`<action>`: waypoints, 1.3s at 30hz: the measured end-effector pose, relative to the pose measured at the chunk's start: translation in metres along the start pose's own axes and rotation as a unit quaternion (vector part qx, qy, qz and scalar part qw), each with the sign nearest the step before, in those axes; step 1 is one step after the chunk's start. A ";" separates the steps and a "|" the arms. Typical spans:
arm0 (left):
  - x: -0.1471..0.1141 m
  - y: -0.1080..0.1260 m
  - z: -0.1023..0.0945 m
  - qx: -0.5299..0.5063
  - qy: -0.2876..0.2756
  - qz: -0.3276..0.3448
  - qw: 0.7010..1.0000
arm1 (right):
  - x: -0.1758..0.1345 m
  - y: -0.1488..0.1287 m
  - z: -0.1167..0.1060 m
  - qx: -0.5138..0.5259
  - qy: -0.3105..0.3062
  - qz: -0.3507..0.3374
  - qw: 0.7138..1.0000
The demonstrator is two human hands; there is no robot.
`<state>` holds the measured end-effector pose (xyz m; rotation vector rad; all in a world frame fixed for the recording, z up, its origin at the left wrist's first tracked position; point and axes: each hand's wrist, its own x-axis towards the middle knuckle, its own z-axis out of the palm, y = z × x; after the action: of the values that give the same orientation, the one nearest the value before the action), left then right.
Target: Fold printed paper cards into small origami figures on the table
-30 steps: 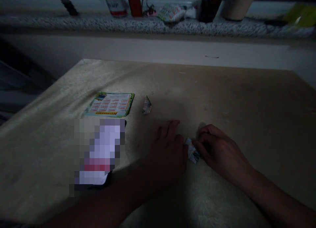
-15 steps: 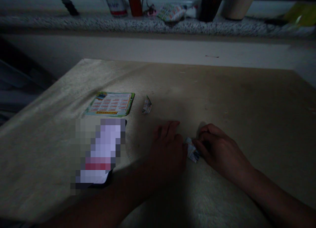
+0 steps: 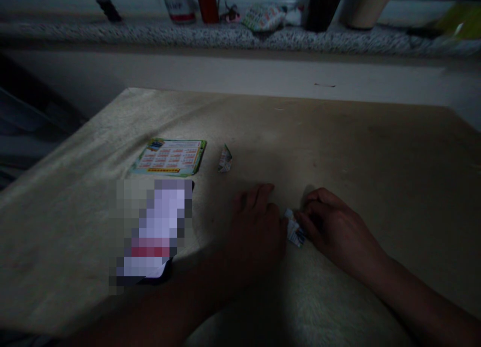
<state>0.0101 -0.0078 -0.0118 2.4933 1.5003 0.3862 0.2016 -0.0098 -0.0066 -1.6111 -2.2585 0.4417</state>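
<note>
Paper, printed and folded small, lies on the worktop; I see the right hand pinching its right edge. The left hand rests at its left edge; I can't tell whether that grip is closed. Left of the paper lies a pixelated smartphone; farther off, leftward, a folded paper triangle and green-bordered printed sheets.

The left hand is palm down, fingers toward one o'clock. The right hand curls up, thumb toward ten o'clock, arm at four o'clock.
</note>
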 end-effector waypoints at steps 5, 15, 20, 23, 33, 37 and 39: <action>0.002 0.002 -0.001 0.011 -0.006 0.006 1.000 | -0.001 0.000 0.000 -0.015 0.004 -0.005 1.000; 0.000 0.004 -0.001 0.012 0.000 -0.007 1.000 | 0.001 -0.003 -0.001 -0.010 0.003 0.006 1.000; 0.000 0.001 -0.003 0.005 0.007 0.023 1.000 | 0.001 -0.001 0.000 -0.010 0.000 0.004 1.000; 0.000 -0.001 -0.005 0.024 0.005 0.049 0.998 | 0.001 0.000 -0.001 -0.002 0.006 0.008 1.000; 0.000 0.000 -0.006 0.047 -0.002 0.065 0.997 | 0.000 0.001 -0.006 0.039 -0.008 0.020 0.999; 0.001 0.001 -0.006 0.044 0.001 0.067 0.997 | 0.001 -0.002 -0.005 0.021 0.001 0.033 0.999; 0.001 0.001 -0.007 0.047 0.007 0.068 0.997 | 0.001 -0.003 -0.005 0.016 0.004 0.042 0.999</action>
<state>0.0095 -0.0074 -0.0051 2.6795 1.3892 0.3625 0.2007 -0.0095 -0.0007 -1.6928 -2.1734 0.4879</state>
